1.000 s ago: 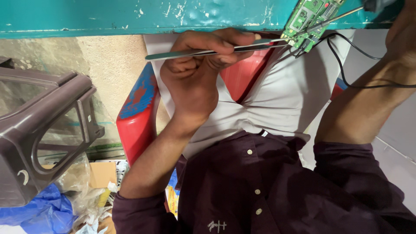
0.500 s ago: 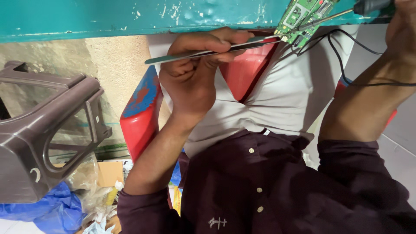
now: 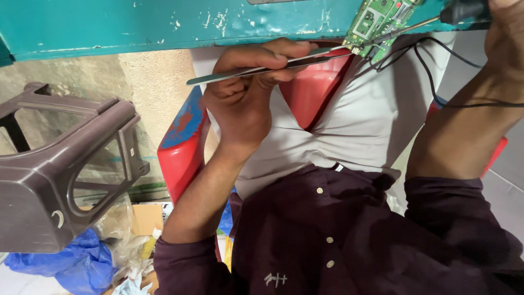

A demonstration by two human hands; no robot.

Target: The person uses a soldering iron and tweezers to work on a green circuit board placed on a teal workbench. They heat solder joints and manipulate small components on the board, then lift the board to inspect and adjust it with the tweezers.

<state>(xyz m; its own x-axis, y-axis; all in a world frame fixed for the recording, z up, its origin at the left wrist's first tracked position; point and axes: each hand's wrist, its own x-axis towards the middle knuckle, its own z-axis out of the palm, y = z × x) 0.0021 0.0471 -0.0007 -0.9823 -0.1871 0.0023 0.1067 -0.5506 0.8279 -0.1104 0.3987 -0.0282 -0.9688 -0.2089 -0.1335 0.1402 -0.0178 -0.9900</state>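
My left hand [image 3: 245,104] pinches long metal tweezers [image 3: 262,70], whose tips reach the lower edge of a small green circuit board [image 3: 376,19] at the rim of a teal table [image 3: 136,24]. At the top right, my right hand [image 3: 507,33] grips the black handle of a soldering iron [image 3: 461,12], its thin metal tip touching the same board. Black wires [image 3: 436,82] hang from the board and run across my right forearm. The upper part of my right hand is cut off by the frame.
I sit on a red plastic chair [image 3: 183,147] in a dark buttoned shirt and white trousers. A dark brown plastic stool [image 3: 49,175] lies tipped at the left. Below it are a blue plastic bag [image 3: 71,265], a cardboard box [image 3: 144,218] and crumpled wrappers.
Both hands, the tweezers and the board sit slightly higher in the view than before. The grips on the tweezers and the soldering iron are unchanged.
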